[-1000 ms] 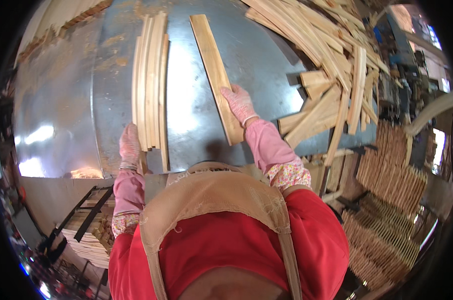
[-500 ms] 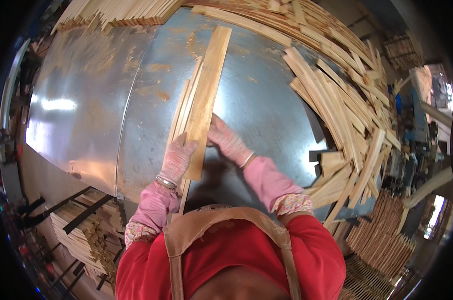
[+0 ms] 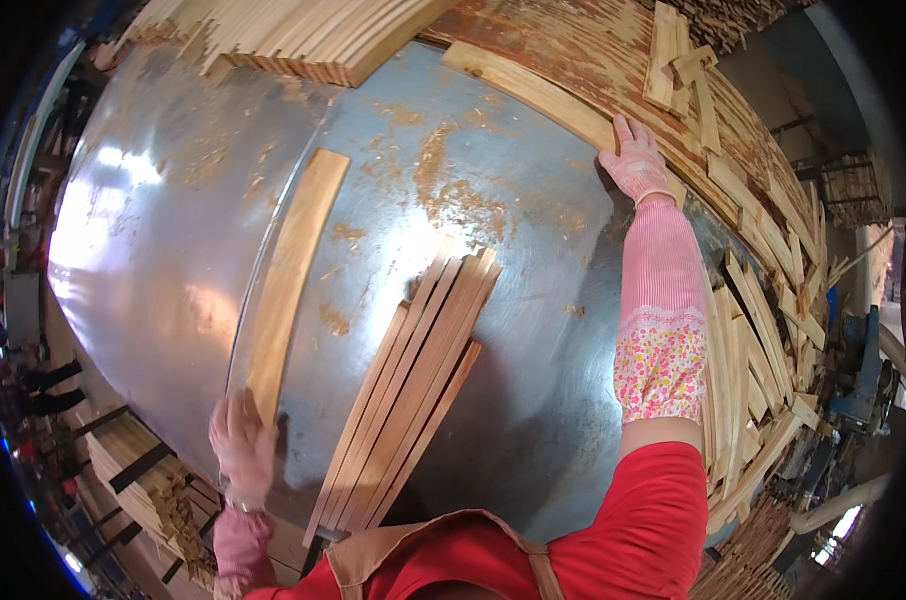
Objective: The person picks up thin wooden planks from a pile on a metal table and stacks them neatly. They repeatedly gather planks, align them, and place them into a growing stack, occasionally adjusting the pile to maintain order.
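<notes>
The left hand (image 3: 243, 450), blurred, is at the near end of a flat board (image 3: 298, 270) on the metal desk (image 3: 563, 330), left of centre; whether it pinches, I cannot tell. The right hand (image 3: 635, 160), upper right, lays extended fingers over a long board (image 3: 533, 92); its grip is unclear. Both boards look light, stiff and dry, probably easiest held across their long edges, minding splinters.
</notes>
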A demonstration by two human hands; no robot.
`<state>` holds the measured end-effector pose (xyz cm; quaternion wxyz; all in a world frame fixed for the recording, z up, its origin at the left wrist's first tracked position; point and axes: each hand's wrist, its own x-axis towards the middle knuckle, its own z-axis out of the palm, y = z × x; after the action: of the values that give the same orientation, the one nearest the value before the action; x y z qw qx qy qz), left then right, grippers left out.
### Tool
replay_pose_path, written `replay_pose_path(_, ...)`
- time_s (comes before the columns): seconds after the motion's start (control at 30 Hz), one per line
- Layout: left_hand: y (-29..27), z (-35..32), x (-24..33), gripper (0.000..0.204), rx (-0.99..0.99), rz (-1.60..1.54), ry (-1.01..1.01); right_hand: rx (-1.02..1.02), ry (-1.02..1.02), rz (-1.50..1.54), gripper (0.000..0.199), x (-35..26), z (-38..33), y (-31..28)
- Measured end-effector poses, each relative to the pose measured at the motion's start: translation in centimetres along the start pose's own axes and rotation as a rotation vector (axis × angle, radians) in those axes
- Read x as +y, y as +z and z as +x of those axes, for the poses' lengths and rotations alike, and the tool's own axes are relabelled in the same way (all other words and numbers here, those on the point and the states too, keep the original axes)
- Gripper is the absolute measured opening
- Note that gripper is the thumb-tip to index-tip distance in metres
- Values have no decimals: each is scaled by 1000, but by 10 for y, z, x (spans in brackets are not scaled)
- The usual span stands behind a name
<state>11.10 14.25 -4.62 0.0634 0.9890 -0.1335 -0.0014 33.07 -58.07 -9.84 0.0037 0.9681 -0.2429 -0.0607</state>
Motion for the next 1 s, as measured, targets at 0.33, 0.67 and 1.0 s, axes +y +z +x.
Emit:
replay_pose_path(0.33,-11,-64,147,85,-211,-150,174,54,-214,-32,81,-29,-85,-13)
replay_pose_path(0.67,-4,-87,158,95,-277,-15,179,-440,-56,792,53,-125,-419,-3)
replay_pose_path(1.0,-18,-110,183,109,-327,94,107,119,-304,431,52,31,-598,22)
